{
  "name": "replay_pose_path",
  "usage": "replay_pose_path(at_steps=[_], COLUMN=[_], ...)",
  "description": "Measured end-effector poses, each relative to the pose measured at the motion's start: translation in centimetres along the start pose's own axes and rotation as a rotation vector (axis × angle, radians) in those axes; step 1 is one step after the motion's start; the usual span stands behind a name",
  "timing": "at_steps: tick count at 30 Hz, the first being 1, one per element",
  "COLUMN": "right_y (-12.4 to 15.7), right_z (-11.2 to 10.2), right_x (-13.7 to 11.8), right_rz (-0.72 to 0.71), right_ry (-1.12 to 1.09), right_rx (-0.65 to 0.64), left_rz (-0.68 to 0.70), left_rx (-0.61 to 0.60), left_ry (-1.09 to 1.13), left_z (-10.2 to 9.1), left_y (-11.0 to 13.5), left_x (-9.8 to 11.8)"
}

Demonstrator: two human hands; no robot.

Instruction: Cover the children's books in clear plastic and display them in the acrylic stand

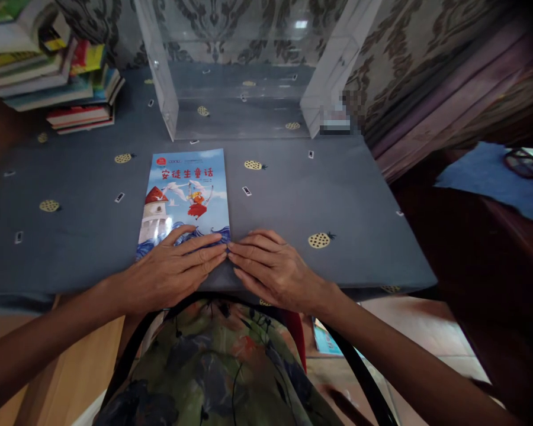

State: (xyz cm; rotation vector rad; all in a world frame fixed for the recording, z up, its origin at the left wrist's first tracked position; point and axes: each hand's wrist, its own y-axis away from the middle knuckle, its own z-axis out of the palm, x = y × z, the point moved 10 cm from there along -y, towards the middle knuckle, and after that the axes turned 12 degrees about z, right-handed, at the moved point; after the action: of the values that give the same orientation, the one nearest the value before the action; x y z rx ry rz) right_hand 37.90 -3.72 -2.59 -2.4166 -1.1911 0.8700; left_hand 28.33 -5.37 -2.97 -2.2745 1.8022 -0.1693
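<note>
A thin children's book (185,192) with a blue cover, a lighthouse and a red-dressed figure lies flat on the blue-grey tablecloth (328,195) in front of me. My left hand (173,272) lies flat, fingers stretched out, over the book's near edge. My right hand (273,269) lies flat on the cloth just right of the book, its fingertips meeting those of the left hand at the book's near right corner. Neither hand holds anything.
A clear acrylic box (244,71), open toward me, stands at the back of the table. A stack of books (48,65) sits at the back left. The table's edge falls off at the right, beside dark wooden furniture (471,248).
</note>
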Motion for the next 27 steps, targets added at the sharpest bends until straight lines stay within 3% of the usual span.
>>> replay_pose_path(at_steps=[16,27], right_y=[0.0,0.0], right_z=[-0.2,-0.5], right_x=[-0.3,-0.5], right_rz=[-0.027,-0.045], right_ry=[0.032,0.029], right_rx=[0.03,0.054], left_rz=[-0.082,-0.111], left_rx=[0.112,0.072], left_ry=[0.025,0.046], left_z=[-0.1,0.9], left_y=[-0.2,0.0], left_x=[-0.3,-0.2])
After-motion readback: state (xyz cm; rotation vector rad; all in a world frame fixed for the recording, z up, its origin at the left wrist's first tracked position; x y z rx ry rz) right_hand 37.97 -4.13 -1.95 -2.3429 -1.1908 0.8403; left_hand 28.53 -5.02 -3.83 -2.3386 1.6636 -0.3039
